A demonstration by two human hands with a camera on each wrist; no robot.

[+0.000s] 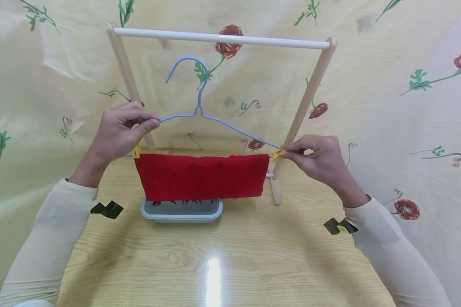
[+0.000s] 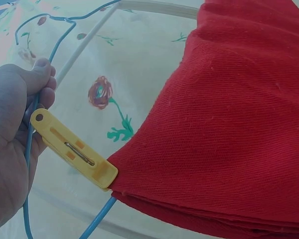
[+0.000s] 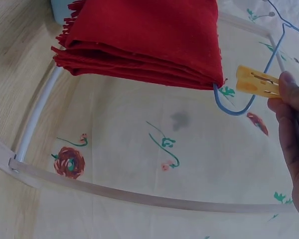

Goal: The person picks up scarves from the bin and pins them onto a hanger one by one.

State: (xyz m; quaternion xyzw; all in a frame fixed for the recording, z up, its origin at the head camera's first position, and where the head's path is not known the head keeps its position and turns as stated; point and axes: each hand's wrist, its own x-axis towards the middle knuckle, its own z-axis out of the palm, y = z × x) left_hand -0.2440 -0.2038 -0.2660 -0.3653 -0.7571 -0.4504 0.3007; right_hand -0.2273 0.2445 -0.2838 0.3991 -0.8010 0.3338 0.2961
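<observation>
A blue wire hanger (image 1: 199, 100) is held up in front, hook at the top, with a folded red cloth (image 1: 203, 177) hung over its lower bar. My left hand (image 1: 119, 132) pinches the hanger's left shoulder wire between thumb and fingers. Below that hand, a yellow clothespin (image 2: 74, 149) is clipped on the cloth's left corner at the bar. At the other end my right hand (image 1: 316, 158) pinches a second yellow clothespin (image 3: 258, 82) by its handle end. Its tip points at the cloth's right edge, with a small gap between in the right wrist view.
A rack with wooden legs (image 1: 309, 96) and a white top bar (image 1: 223, 37) stands behind the hanger. Under the cloth, a light blue basin (image 1: 182, 218) sits on the wooden table (image 1: 169, 260). A flower-patterned sheet (image 1: 388, 140) hangs at the back and sides.
</observation>
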